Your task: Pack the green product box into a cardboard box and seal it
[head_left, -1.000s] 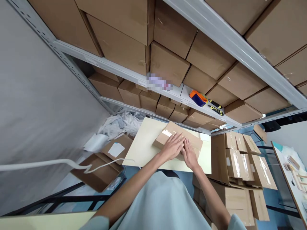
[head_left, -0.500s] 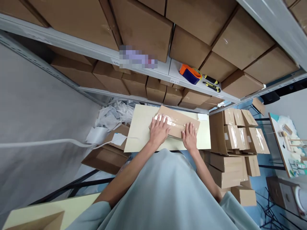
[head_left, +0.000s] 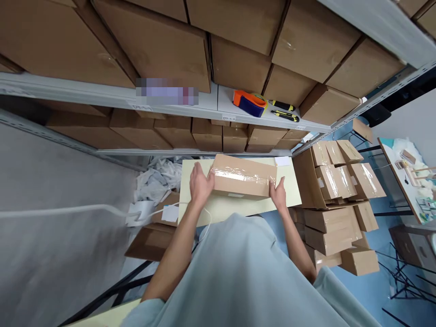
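Note:
A taped brown cardboard box [head_left: 242,177] lies on a pale yellow table [head_left: 235,206] in front of me. My left hand [head_left: 200,184] presses flat against the box's left end, fingers wrapped round the edge. My right hand [head_left: 279,193] holds the box's right end the same way. Clear tape runs along the top seam of the box. The box sits square to me, gripped between both hands.
Metal shelves [head_left: 102,97] packed with cardboard boxes rise behind the table. An orange and blue tape dispenser [head_left: 250,102] and yellow-black knives [head_left: 284,111] lie on the shelf. Stacked taped boxes [head_left: 335,190] stand at right, crumpled white paper [head_left: 156,177] and an open box [head_left: 151,236] at left.
My hands slid from the top of the box out to its two ends. The box turned square to me, and my view swung left and down.

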Motion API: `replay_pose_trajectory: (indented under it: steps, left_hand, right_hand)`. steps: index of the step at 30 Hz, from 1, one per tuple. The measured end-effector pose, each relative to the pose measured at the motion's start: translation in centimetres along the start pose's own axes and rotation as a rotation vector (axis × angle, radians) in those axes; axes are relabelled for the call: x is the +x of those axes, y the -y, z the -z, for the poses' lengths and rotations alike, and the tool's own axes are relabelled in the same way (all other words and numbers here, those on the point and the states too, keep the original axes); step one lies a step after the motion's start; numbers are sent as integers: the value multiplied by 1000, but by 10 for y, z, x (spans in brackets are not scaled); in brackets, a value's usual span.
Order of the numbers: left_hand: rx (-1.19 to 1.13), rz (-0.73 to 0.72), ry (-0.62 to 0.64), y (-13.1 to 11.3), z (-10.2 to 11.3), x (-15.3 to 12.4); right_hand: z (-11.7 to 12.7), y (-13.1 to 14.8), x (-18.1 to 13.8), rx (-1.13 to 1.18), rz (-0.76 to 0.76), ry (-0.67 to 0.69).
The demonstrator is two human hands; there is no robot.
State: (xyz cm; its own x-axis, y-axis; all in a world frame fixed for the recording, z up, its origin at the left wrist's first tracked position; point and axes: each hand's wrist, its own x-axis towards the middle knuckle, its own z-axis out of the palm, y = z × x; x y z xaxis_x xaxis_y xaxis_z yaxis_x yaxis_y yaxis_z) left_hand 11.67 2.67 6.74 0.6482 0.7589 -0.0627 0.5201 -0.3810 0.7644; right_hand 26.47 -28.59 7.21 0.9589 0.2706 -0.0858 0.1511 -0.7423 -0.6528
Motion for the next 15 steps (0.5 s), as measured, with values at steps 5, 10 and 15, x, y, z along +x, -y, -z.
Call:
replay_pose_trajectory:
  steps: [5,10,15]
  left_hand:
    - [-24,54,144,-19,8,42]
    - [-36,41,102,-15,9,12]
    - [-120,146,105,18,-4,-52]
  right_hand:
    - [14,16,49,156,21,67]
    - [25,18,45,336,130,74]
    - [28,-11,3,349,40,70]
